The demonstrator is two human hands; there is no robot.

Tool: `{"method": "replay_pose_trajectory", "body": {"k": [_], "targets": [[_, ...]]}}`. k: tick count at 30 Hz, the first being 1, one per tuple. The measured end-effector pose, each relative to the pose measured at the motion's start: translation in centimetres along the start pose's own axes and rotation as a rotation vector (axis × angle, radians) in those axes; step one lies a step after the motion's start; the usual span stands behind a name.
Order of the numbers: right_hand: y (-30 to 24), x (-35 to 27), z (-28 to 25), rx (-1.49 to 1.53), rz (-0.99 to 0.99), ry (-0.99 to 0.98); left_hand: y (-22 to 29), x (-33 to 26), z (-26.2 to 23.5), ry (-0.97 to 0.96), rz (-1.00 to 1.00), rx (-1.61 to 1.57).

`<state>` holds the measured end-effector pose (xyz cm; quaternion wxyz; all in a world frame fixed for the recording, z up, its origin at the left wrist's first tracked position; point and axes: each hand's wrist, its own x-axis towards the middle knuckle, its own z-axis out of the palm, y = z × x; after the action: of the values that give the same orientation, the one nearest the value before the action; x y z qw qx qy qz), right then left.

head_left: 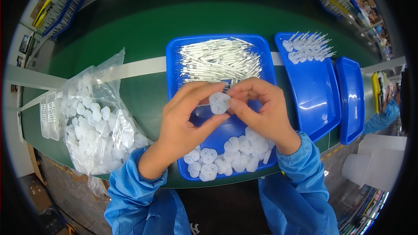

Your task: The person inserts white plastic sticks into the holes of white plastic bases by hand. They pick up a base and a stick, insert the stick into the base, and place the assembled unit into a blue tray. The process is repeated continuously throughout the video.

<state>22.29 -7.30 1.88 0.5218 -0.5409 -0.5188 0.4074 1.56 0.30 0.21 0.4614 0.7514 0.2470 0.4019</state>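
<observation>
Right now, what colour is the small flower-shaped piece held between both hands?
White: the flower-shaped piece is plain white plastic, seen best in the head view, over the blue tray.

Plastic nearly everywhere, mostly glossy.
White cap [219, 103] pinched between left hand [185, 119] and right hand [261, 111]: smooth, faintly translucent moulded plastic, like the caps [226, 159] heaped below. Blue tray [174, 74] under them: hard, shiny plastic, catching glare, as on second tray [315, 95]. Thin sticks [220, 61]: white, smooth, matt-looking plastic. Bag [98, 113]: clear, crinkled film with bright highlights. Sleeves [130, 187]: blue woven cloth, slight sheen. Belt [143, 30]: green, smooth, dull satin.
</observation>
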Motion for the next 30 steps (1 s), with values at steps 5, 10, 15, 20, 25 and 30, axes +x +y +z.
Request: {"method": "replay_pose_trajectory", "body": {"k": [5, 10, 15, 20, 25, 30], "targets": [[0.5, 0.4, -0.5, 0.174, 0.186, -0.036, 0.1, 0.1, -0.2, -0.080, -0.027, 0.028], [0.5, -0.1, -0.8, 0.207, 0.173, -0.093, 0.3, 0.2, -0.3, -0.106, 0.040, 0.091], [0.4, -1.4, -1.1, 0.277, 0.239, -0.085, 0.2, 0.4, -0.3, -0.145, 0.107, 0.113], [0.6, -1.8, -1.8, 0.097, 0.254, -0.204, 1.0, 0.4, -1.0, -0.256, 0.103, 0.110], [0.0, -3.2, -2.1, -0.446, -0.186, -0.219, 1.9, -0.5, -3.0, -0.218, 0.075, 0.103], [1.0, -2.9, -1.3, -0.879, -0.504, -0.213, 1.0, -1.8, -2.4, -0.285, 0.003, 0.250]]}}
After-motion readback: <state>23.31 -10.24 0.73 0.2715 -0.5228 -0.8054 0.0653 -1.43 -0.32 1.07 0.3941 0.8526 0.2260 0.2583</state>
